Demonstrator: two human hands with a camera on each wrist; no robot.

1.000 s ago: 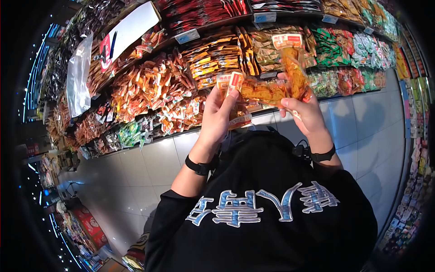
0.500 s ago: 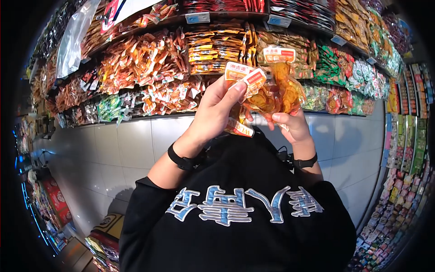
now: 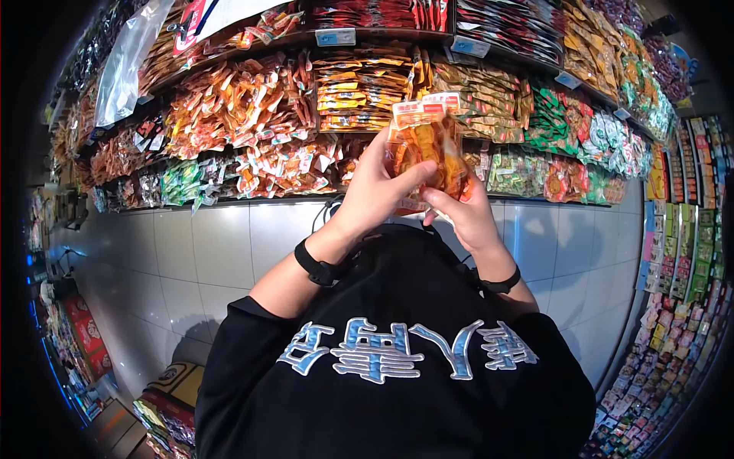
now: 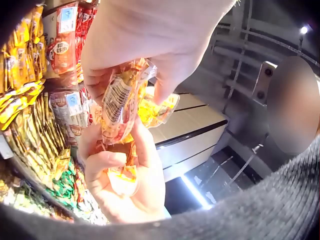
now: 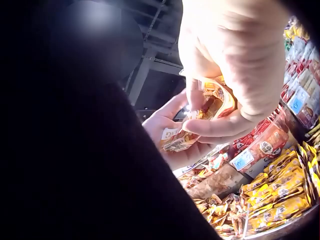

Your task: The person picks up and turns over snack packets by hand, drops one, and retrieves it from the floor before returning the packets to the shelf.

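Observation:
Several clear snack packets (image 3: 430, 145) with orange-brown food inside and red-and-white header labels are bunched together in front of the chest. My left hand (image 3: 375, 187) grips the bunch from the left, thumb across the front. From the lower right, my right hand (image 3: 468, 218) holds the bottom of the packets, its thumb close to the left one. A barcode shows on the back of one packet (image 4: 117, 100) in the left wrist view. The right wrist view shows fingers of my right hand (image 5: 245, 65) curled round a packet (image 5: 212, 106).
Tiered shelves hold piled orange packets (image 3: 237, 99), yellow packets (image 3: 355, 88) and green packets (image 3: 554, 111). A clear plastic bag (image 3: 131, 65) hangs at the upper left. Price tags (image 3: 335, 37) line the shelf edge. Pale floor tiles (image 3: 229, 237) lie below, with more goods shelves (image 3: 673, 329) at right.
The packets, earlier spread apart between the two hands, are now gathered into one upright bunch. The right hand has moved left towards the left hand. The head view has shifted over the shelves.

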